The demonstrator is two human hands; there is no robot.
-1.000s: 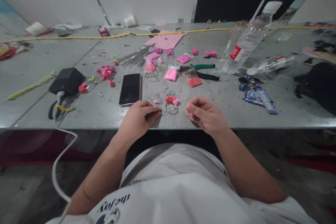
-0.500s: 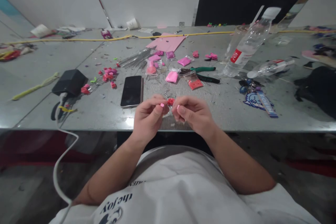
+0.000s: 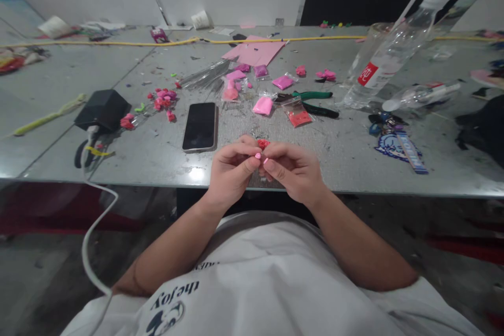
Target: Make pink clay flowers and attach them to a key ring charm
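Near the table's front edge, my left hand [image 3: 232, 170] pinches a small pink clay piece [image 3: 258, 156] between thumb and finger. My right hand [image 3: 295, 170] is closed too, with another bit of pink clay [image 3: 266, 160] at its fingertips. The two hands almost meet. Just behind the fingertips lies a red clay piece [image 3: 263, 143], partly hidden by them. Beyond the hands are a packet of light pink clay [image 3: 263, 106] and a packet of red clay [image 3: 298, 117].
A black phone [image 3: 200, 126] lies left of the packets, green-handled pliers [image 3: 318, 95] right. Farther left are a black adapter [image 3: 102, 109] and small clay flowers [image 3: 164, 98]. An upright bottle [image 3: 389, 58] and a keychain [image 3: 399, 147] are at the right.
My hands have come closer together, bringing the two pink bits nearly together. The camera view has shifted slightly, so the table items appear higher.
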